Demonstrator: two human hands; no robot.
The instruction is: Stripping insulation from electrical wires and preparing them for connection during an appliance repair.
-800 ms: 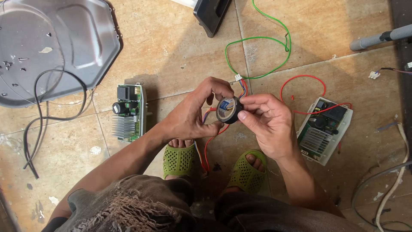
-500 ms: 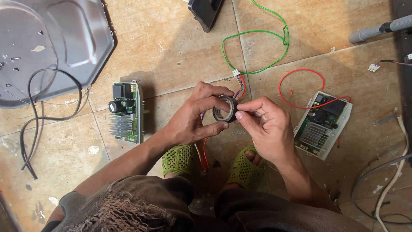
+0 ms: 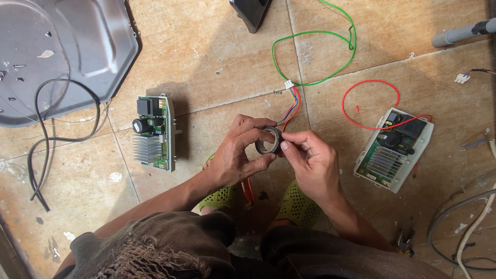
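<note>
My left hand (image 3: 238,155) grips tape roll (image 3: 268,140) steady, frame centre; right hand (image 3: 310,160) pinches rim, thumbnail hunting tape end.

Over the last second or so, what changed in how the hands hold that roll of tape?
The roll of black tape was turned: its flat face showed first, now its open core shows. Both hands sank lower and nearer the body, the left hand cupping the roll, the right hand pinching at its rim. Nothing was let go. The two circuit boards and loose wires stayed put.
</note>
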